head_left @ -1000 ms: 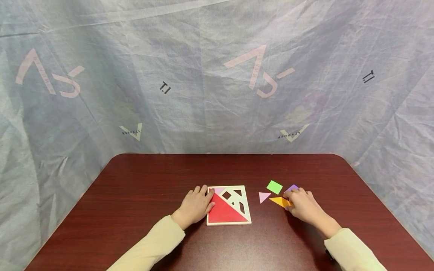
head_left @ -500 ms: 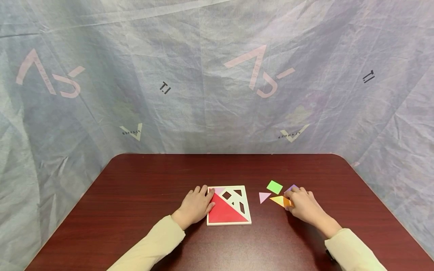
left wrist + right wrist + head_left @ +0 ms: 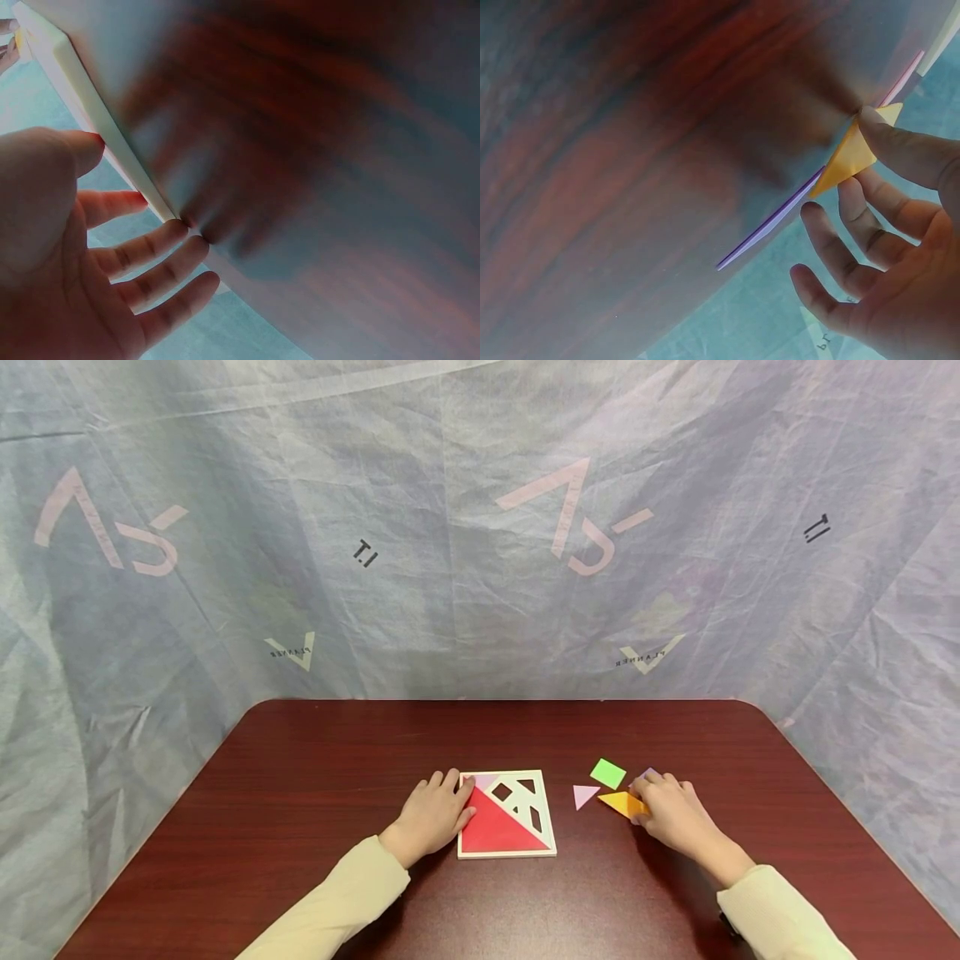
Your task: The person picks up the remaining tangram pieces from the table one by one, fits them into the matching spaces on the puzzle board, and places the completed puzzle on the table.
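Observation:
A white square tangram tray (image 3: 501,855) lies on the table, with a large red area (image 3: 495,831) and a pink piece (image 3: 486,781) set in it. Several dark cut-outs show in its right half. My left hand (image 3: 427,814) rests at the tray's left edge, thumb and index finger over the rim, other fingers extended. To the right, my right hand (image 3: 671,814) pinches an orange tangram piece (image 3: 847,157) between thumb and fingers, and the piece stands tilted in the right wrist view. A purple piece (image 3: 769,221) lies just beyond these fingers, partly hidden in the head view.
Between the tray and my right hand lie a pink triangle (image 3: 584,796) and a green square (image 3: 608,773). The dark red wooden table (image 3: 360,735) has rounded far corners. Grey printed cloth (image 3: 450,593) hangs behind it.
The orange piece and my right fingers have shifted very slightly right, and the piece's tilt has changed a little. My left hand and the tray stay where they were.

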`<action>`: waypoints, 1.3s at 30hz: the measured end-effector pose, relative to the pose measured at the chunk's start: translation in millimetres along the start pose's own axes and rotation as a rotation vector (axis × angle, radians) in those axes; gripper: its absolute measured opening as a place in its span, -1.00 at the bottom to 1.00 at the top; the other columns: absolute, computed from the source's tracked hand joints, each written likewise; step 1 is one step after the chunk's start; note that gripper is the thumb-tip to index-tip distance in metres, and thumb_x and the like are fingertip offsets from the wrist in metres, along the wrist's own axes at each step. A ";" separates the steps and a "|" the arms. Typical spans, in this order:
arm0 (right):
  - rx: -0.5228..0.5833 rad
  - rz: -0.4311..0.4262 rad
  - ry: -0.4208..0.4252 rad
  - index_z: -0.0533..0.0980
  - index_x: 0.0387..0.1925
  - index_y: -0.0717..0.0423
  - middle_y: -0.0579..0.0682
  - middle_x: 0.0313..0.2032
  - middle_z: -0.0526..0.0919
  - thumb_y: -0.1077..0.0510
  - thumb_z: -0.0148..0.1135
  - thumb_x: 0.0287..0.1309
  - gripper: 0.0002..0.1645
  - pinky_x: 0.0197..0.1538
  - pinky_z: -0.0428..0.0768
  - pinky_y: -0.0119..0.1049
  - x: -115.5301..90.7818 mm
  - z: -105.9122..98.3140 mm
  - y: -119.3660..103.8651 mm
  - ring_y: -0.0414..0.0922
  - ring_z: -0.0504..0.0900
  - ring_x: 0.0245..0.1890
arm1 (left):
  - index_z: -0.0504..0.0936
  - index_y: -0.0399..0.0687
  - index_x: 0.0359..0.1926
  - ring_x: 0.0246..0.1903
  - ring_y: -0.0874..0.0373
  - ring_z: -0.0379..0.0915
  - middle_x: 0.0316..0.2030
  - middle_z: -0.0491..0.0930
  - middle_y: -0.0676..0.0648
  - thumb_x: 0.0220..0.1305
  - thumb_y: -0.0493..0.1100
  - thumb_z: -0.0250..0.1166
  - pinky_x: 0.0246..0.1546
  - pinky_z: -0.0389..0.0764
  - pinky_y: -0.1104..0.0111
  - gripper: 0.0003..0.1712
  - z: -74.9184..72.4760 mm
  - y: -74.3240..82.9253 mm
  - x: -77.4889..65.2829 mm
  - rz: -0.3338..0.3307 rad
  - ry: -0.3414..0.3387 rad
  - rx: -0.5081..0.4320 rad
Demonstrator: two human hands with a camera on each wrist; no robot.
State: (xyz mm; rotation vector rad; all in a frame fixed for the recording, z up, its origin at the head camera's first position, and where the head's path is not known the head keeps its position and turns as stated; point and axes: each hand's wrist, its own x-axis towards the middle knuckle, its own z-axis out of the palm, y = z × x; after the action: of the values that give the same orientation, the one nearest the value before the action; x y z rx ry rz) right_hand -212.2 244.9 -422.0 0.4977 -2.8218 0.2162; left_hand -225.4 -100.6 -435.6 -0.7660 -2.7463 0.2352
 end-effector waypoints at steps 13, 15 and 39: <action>0.018 -0.014 0.042 0.49 -0.57 0.02 -0.13 -0.54 0.50 0.31 0.39 -0.25 -0.78 -0.45 0.27 -0.24 1.5 0.5 -1.2 -0.15 0.40 -0.52 | 0.48 -0.02 0.12 -0.18 0.01 0.41 -0.11 0.43 -0.14 0.26 0.13 0.06 -0.26 0.50 0.21 -0.49 0.8 -0.1 0.4 0.001 -0.008 -0.005; 0.017 -0.015 0.037 0.50 -0.54 0.02 -0.13 -0.55 0.51 0.31 0.38 -0.24 -0.79 -0.44 0.27 -0.23 1.8 0.1 -1.4 -0.15 0.40 -0.52 | 0.48 -0.02 0.11 -0.19 0.01 0.41 -0.11 0.43 -0.14 0.25 0.13 0.07 -0.26 0.50 0.22 -0.50 0.8 -0.1 0.4 0.001 -0.004 -0.006; 0.013 -0.046 0.044 0.53 -0.52 -0.07 -0.25 -0.63 0.45 0.26 0.30 -0.09 -0.85 -0.44 0.32 -0.20 4.6 -0.1 -4.7 -0.22 0.44 -0.54 | 0.46 0.00 0.15 -0.15 0.00 0.40 -0.08 0.42 -0.14 0.27 0.14 0.04 -0.22 0.49 0.20 -0.48 3.1 0.3 1.8 -0.016 -0.032 -0.011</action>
State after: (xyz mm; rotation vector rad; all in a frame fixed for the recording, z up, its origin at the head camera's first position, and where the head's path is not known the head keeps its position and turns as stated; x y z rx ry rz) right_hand -214.7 239.2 -420.1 0.5533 -2.7644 0.2338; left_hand -227.7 -99.6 -438.1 -0.7489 -2.7848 0.2303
